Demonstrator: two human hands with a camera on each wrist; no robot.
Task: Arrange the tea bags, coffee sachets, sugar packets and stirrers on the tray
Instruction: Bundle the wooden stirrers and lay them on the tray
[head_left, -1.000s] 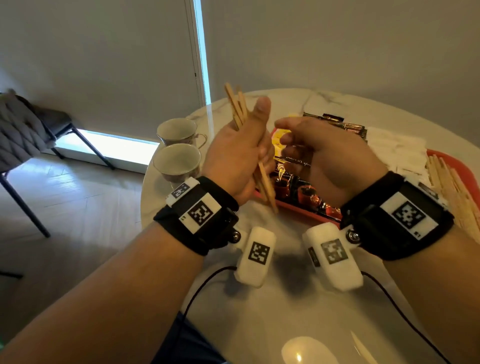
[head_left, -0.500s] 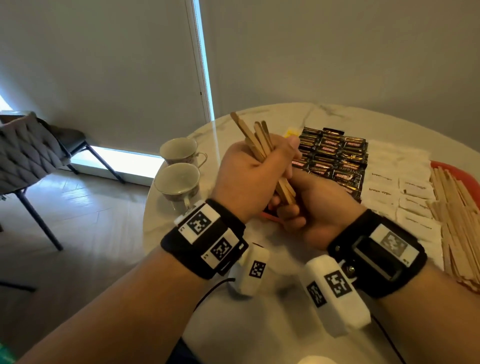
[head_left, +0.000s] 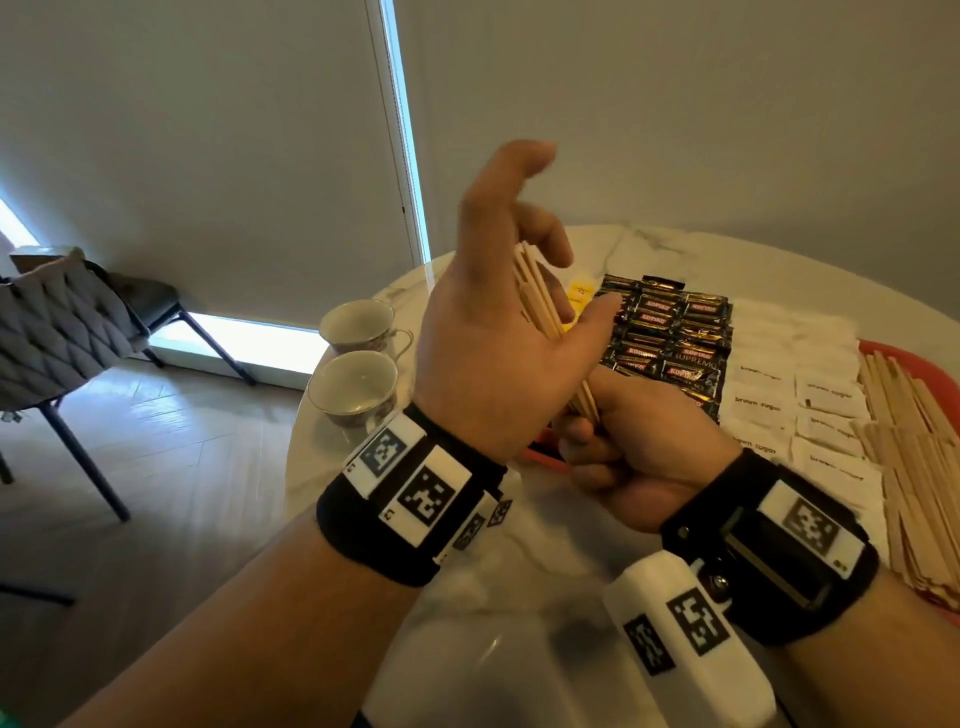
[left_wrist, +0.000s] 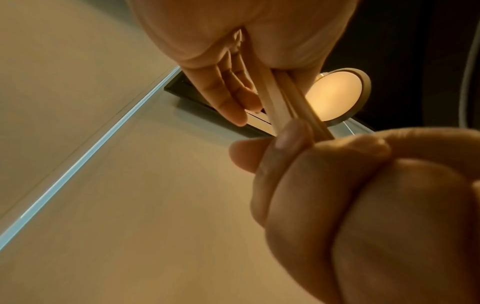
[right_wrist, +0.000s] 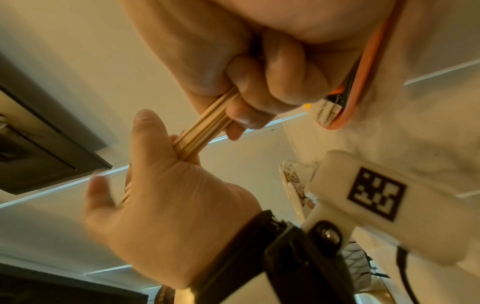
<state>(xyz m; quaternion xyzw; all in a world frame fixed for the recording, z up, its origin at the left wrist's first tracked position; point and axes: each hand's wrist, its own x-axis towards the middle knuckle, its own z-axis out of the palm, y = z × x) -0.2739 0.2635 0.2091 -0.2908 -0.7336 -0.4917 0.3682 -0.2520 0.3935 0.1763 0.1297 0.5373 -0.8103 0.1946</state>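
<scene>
A bundle of wooden stirrers stands tilted above the table's left side. My right hand grips its lower end in a fist. My left hand is raised with fingers spread, and the bundle's upper part lies against its palm. The right wrist view shows the stirrers running from my right hand to the open left hand. On the orange tray lie dark coffee sachets, white sugar packets, a row of stirrers and yellow tea bags, partly hidden.
Two teacups stand on the white round table left of the tray. A grey chair stands on the floor at far left. A wall and a window strip are behind the table.
My left hand let go of the stirrer bundle and opened upward. My right hand, below, took hold of the bundle's lower end.
</scene>
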